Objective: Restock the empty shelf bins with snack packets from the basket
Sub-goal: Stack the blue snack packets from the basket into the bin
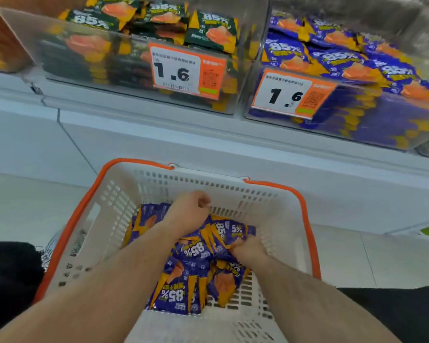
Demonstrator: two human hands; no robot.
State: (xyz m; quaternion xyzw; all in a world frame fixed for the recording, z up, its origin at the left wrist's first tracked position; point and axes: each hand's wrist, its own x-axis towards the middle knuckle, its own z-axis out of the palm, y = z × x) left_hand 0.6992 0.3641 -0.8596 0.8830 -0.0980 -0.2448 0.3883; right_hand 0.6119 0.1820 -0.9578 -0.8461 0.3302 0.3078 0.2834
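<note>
- I'm looking down at a white shop shelf (208, 134) with a pale floor below it.
- On the shelf sit two clear bins: the left bin (124, 70) holds dark green packets (208, 30), the right bin (357, 115) holds purple packets (339, 58) like those in the basket, piled up near its rim.
- Each bin carries an orange-edged price tag on its front, the left tag (183, 70) and the right tag (290, 95) both reading 1.6.
- Below the shelf stands a white slotted basket (114, 219) with orange handles; purple and yellow snack packets (176, 293) lie heaped in its bottom.
- Both my arms reach into the basket.
- My left hand (188, 211) is at the far side of the heap, its fingers curled tight; its grip looks clamped, but I cannot tell whether it holds a packet.
- My right hand (248, 248) is near the basket's right wall, its grip closed on the edge of a purple packet (230, 233) on top of the heap.
- Dark clothing shows at both lower corners.
</note>
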